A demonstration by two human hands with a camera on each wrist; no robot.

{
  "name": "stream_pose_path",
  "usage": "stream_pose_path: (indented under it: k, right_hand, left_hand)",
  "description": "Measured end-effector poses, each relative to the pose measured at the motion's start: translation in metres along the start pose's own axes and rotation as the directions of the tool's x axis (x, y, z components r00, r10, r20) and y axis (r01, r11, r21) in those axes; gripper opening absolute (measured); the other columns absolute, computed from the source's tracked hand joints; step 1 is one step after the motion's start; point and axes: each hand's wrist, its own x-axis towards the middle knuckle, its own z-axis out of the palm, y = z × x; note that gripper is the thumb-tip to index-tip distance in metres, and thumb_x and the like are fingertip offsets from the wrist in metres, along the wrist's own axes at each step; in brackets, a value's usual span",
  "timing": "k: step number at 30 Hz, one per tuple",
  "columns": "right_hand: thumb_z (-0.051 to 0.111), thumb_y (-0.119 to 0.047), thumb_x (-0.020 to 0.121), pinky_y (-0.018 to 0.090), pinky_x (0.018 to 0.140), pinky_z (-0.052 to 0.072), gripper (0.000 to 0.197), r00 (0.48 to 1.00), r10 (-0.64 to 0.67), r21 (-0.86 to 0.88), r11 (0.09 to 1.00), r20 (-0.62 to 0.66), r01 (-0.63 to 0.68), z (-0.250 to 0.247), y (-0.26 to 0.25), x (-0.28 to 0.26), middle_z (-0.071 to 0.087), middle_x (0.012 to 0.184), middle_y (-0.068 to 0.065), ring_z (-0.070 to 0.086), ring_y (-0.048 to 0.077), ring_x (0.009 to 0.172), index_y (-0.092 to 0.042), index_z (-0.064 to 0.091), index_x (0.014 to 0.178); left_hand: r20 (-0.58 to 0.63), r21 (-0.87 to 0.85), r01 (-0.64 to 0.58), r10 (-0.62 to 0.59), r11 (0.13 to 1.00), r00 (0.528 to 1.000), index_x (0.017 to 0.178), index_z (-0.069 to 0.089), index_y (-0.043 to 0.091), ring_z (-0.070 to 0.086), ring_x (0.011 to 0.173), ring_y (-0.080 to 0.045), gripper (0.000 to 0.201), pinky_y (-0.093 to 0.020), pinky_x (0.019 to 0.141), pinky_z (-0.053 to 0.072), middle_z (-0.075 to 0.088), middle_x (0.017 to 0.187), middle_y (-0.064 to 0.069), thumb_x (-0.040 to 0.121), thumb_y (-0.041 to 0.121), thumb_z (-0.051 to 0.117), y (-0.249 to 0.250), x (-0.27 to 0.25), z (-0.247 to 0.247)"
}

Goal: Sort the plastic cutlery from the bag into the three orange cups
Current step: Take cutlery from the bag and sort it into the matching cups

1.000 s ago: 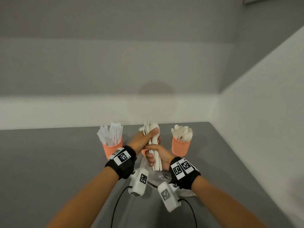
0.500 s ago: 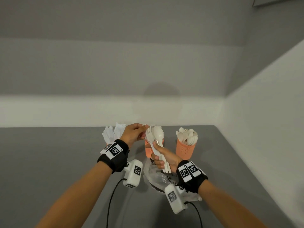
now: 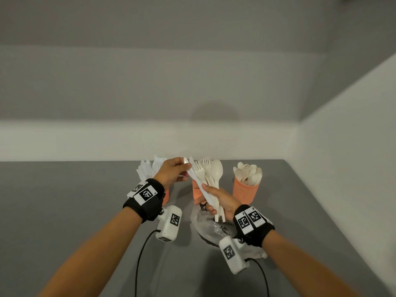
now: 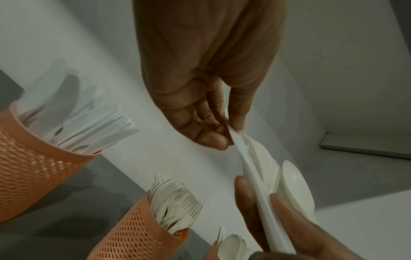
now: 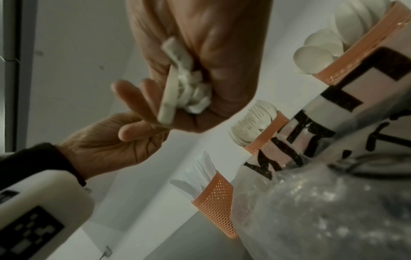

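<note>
My right hand (image 3: 211, 202) grips a bundle of white forks and a spoon (image 3: 212, 174) upright above the clear plastic bag (image 3: 212, 230). Thumb and fingers of my left hand (image 3: 183, 168) pinch the blade tip of a white knife (image 3: 198, 183), which slants out of the bundle to the left. In the left wrist view the left hand (image 4: 229, 135) holds the knife (image 4: 255, 184) by its end. The right wrist view shows the right hand (image 5: 177, 98) closed round the handle ends. Three orange mesh cups stand behind: knives (image 3: 166, 195), forks (image 3: 196, 191), spoons (image 3: 245, 191).
The cups stand in a row near the back edge of the grey table (image 3: 64, 211), close to the white wall. A side wall (image 3: 342, 168) bounds the table on the right. Black cables (image 3: 139, 258) trail from the wrist cameras toward me.
My left hand let go of the top of the bundle and took the knife's tip. The knife now leans left, away from the other pieces. Both hands rose slightly.
</note>
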Motion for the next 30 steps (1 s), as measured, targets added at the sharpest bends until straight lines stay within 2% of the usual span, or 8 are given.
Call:
stream_pose_path:
  k: [5, 9, 12, 15, 19, 21, 24, 30]
  right_hand:
    - [0.043, -0.033, 0.098, 0.016, 0.035, 0.040, 0.026, 1.000, -0.009, -0.060, 0.998, 0.012, 0.010, 0.004, -0.002, 0.002, 0.073, 0.073, 0.005, 0.052, 0.008, 0.037, -0.018, 0.058, 0.113]
    - [0.042, -0.034, 0.098, 0.018, 0.042, 0.048, 0.029, 0.999, -0.020, -0.067, 0.998, 0.037, 0.023, 0.009, -0.006, 0.006, 0.074, 0.076, 0.003, 0.060, 0.010, 0.044, -0.017, 0.053, 0.118]
    - [0.041, -0.032, 0.098, 0.021, 0.047, 0.054, 0.018, 0.998, -0.025, -0.046, 0.999, 0.061, 0.028, 0.013, -0.008, 0.008, 0.075, 0.079, 0.003, 0.065, 0.013, 0.049, -0.022, 0.053, 0.106]
    - [0.043, -0.031, 0.098, 0.025, 0.051, 0.057, 0.016, 0.998, -0.029, -0.010, 1.000, 0.056, 0.030, 0.013, -0.006, 0.011, 0.074, 0.084, 0.007, 0.068, 0.017, 0.055, -0.024, 0.054, 0.106]
    - [0.043, -0.031, 0.098, 0.025, 0.051, 0.057, 0.022, 0.999, -0.032, -0.026, 0.999, -0.004, 0.032, 0.004, -0.001, 0.016, 0.074, 0.079, 0.005, 0.067, 0.015, 0.054, -0.025, 0.058, 0.113]
    - [0.046, -0.027, 0.097, 0.022, 0.040, 0.049, 0.030, 0.994, -0.055, -0.039, 0.998, -0.092, 0.052, -0.001, 0.001, 0.019, 0.069, 0.066, 0.004, 0.055, 0.009, 0.040, -0.015, 0.057, 0.122]
    - [0.046, -0.019, 0.097, 0.014, 0.033, 0.031, 0.032, 0.986, -0.059, -0.040, 0.998, -0.156, 0.054, -0.008, 0.003, 0.026, 0.047, 0.049, -0.002, 0.031, 0.002, 0.030, -0.008, 0.054, 0.126]
    - [0.041, -0.033, 0.098, 0.014, 0.032, 0.025, 0.032, 0.990, -0.019, -0.024, 1.000, -0.138, 0.016, -0.006, -0.004, 0.033, 0.034, 0.043, -0.007, 0.027, 0.001, 0.030, -0.013, 0.057, 0.116]
  left_hand:
    - [-0.011, -0.018, 0.012, -0.012, 1.000, 1.000, 0.079, 0.055, 0.008, 0.067, 0.062, -0.008, 0.015, -0.015, 0.055, 0.054, 0.065, 0.084, -0.010, 0.093, 0.005, 0.050, 0.005, 0.000, -0.003]
    - [-0.061, -0.024, 0.016, -0.017, 1.000, 0.998, 0.073, 0.050, 0.008, 0.059, 0.066, -0.018, 0.020, -0.017, 0.052, 0.055, 0.061, 0.082, -0.015, 0.092, 0.004, 0.051, 0.010, 0.003, -0.008]
    - [-0.096, -0.020, 0.019, -0.021, 1.000, 0.995, 0.078, 0.052, 0.007, 0.058, 0.065, -0.018, 0.014, -0.017, 0.051, 0.055, 0.062, 0.082, -0.014, 0.092, 0.003, 0.052, 0.011, 0.004, -0.014]
    - [-0.166, 0.008, -0.007, 0.008, 1.000, 0.986, 0.087, 0.057, 0.006, 0.060, 0.051, -0.010, 0.009, -0.016, 0.048, 0.054, 0.060, 0.078, -0.013, 0.092, 0.001, 0.051, 0.011, 0.008, -0.022]
    - [-0.367, 0.086, -0.125, 0.148, 0.988, 0.919, 0.101, 0.055, 0.004, 0.065, 0.049, -0.005, 0.011, -0.017, 0.050, 0.055, 0.064, 0.080, -0.015, 0.091, 0.001, 0.051, 0.016, 0.017, -0.042]
    - [-0.451, 0.305, -0.223, 0.347, 0.926, 0.823, 0.109, 0.054, 0.008, 0.065, 0.058, -0.014, 0.020, -0.025, 0.058, 0.057, 0.065, 0.083, -0.016, 0.091, 0.003, 0.053, 0.020, 0.022, -0.057]
    - [-0.375, 0.629, -0.290, 0.608, 0.721, 0.700, 0.121, 0.053, 0.013, 0.061, 0.069, -0.020, 0.030, -0.029, 0.074, 0.050, 0.064, 0.082, -0.005, 0.091, 0.008, 0.052, 0.025, 0.027, -0.075]
    - [-0.195, 0.816, -0.293, 0.713, 0.499, 0.673, 0.117, 0.056, 0.007, 0.056, 0.065, -0.019, 0.026, -0.028, 0.068, 0.044, 0.066, 0.079, -0.012, 0.091, 0.005, 0.052, 0.002, 0.034, -0.088]
